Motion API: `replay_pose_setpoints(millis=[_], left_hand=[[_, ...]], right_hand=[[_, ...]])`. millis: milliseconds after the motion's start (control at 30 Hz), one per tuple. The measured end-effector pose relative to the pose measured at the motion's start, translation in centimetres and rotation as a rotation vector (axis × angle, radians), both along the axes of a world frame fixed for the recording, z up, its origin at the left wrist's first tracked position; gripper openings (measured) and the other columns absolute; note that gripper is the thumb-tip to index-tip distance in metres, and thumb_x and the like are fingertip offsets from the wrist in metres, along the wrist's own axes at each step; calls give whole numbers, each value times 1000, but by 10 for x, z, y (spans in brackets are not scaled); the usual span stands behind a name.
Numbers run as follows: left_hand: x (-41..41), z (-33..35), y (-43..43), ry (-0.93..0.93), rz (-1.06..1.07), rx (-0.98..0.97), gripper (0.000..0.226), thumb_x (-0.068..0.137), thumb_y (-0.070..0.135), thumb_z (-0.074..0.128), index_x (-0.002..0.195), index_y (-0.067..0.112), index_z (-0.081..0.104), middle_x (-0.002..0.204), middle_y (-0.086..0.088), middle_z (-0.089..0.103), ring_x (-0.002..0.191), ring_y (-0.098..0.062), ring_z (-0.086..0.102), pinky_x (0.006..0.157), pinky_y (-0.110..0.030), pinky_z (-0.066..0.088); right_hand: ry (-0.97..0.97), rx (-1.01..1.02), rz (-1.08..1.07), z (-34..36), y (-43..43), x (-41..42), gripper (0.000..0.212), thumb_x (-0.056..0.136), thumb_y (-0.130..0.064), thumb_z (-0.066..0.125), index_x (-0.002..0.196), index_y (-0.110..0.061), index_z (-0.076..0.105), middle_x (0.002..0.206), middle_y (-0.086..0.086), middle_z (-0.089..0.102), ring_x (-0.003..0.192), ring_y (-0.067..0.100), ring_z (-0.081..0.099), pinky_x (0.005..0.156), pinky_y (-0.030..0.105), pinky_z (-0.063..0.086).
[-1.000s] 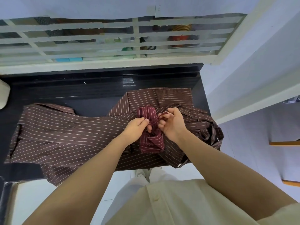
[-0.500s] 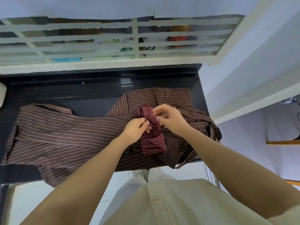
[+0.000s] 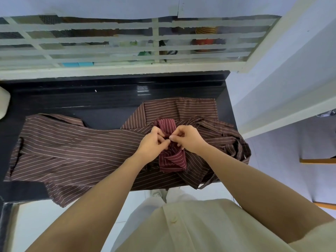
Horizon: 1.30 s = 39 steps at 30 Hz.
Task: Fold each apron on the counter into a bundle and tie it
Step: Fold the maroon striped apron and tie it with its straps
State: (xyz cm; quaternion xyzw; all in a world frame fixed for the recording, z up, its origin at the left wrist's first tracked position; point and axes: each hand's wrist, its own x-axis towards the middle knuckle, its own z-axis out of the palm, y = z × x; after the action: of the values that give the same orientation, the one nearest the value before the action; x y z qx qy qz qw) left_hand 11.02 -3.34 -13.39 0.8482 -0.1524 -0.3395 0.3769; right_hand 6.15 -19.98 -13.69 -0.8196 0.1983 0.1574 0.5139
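Observation:
A maroon striped apron bundle point(image 3: 172, 160) lies folded on top of brown striped aprons point(image 3: 72, 151) spread over the black counter point(image 3: 72, 102). My left hand point(image 3: 154, 142) and my right hand point(image 3: 187, 138) meet over the middle of the bundle, each pinching its strap with curled fingers. The strap itself is mostly hidden under my fingers. More brown striped cloth point(image 3: 227, 140) is bunched at the right end of the counter.
A white barred window point(image 3: 127, 42) runs behind the counter, with jars and boxes beyond it. A white wall ledge point(image 3: 281, 113) stands to the right. Brown cloth hangs over the counter's front edge point(image 3: 63, 199). A pale object point(image 3: 3, 104) sits at the far left.
My right hand has moved left from the bundle's right side to meet my left hand over its middle. Both hands now pinch the strap close together. The bundle has stayed in place.

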Motion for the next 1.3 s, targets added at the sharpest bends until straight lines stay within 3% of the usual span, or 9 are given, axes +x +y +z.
replay_pose_setpoints(millis=[133, 367, 433, 567, 667, 800, 1000, 1167, 1300], left_hand=[[-5, 0, 4, -191, -18, 22, 49, 83, 15, 74, 119, 23, 42, 76, 9, 67, 68, -4, 59, 64, -13, 39], [-7, 4, 3, -415, -79, 25, 21, 84, 8, 68, 85, 27, 59, 77, 14, 60, 72, -3, 54, 73, -22, 49], [-8, 3, 2, -405, -69, 29, 17, 85, 10, 69, 90, 26, 67, 83, 14, 63, 76, -3, 55, 74, -14, 45], [-9, 4, 3, -408, -95, 9, 21, 81, 21, 76, 100, 22, 68, 99, 9, 59, 84, -6, 57, 79, -23, 51], [-16, 7, 4, -426, -28, -10, 29, 77, 27, 80, 97, 26, 59, 103, 12, 49, 81, -5, 54, 73, -17, 48], [-20, 7, -3, -572, -8, 84, 12, 79, 33, 78, 85, 26, 72, 95, 15, 52, 90, -3, 49, 73, -25, 48], [-17, 4, -10, -504, -152, 245, 16, 89, 34, 65, 83, 20, 69, 101, 6, 49, 101, -11, 45, 75, -24, 43], [-16, 3, -11, -422, -38, 213, 10, 83, 30, 71, 78, 21, 70, 102, 8, 45, 100, -7, 40, 79, -27, 44], [-10, 8, -10, 46, 193, 27, 22, 88, 27, 68, 69, 15, 69, 104, 3, 53, 109, -17, 50, 96, -34, 42]], right_hand=[[38, 22, -88, -1, 4, -3, 6, 86, -14, 74, 88, -9, 71, 66, 2, 66, 54, 9, 60, 52, 21, 54], [203, -51, 319, 11, -4, 7, 22, 98, -22, 57, 105, -8, 72, 80, -5, 62, 71, 6, 54, 70, 21, 43], [276, 98, 246, 13, -5, 5, 23, 102, -21, 50, 104, -8, 68, 74, -4, 54, 66, 8, 46, 65, 21, 40], [289, 224, 120, 10, -2, 2, 19, 103, -19, 48, 97, -13, 65, 75, -4, 52, 68, 8, 44, 66, 21, 41], [292, 243, 87, 10, -1, 3, 19, 103, -19, 48, 93, -15, 64, 77, -4, 53, 71, 8, 46, 66, 21, 41], [290, 255, 72, 7, -1, 1, 21, 102, -19, 50, 102, -7, 67, 80, 2, 53, 72, 11, 47, 67, 23, 44], [234, 190, 96, 4, 0, -2, 23, 100, -18, 53, 101, -2, 70, 86, 9, 60, 72, 14, 52, 66, 22, 47], [190, 127, 105, 8, 3, -3, 23, 101, -18, 52, 106, -2, 68, 84, 5, 59, 68, 9, 52, 62, 18, 47], [169, 123, 88, 9, 1, -7, 21, 101, -17, 52, 104, -3, 67, 77, 0, 56, 65, 7, 51, 60, 15, 45]])
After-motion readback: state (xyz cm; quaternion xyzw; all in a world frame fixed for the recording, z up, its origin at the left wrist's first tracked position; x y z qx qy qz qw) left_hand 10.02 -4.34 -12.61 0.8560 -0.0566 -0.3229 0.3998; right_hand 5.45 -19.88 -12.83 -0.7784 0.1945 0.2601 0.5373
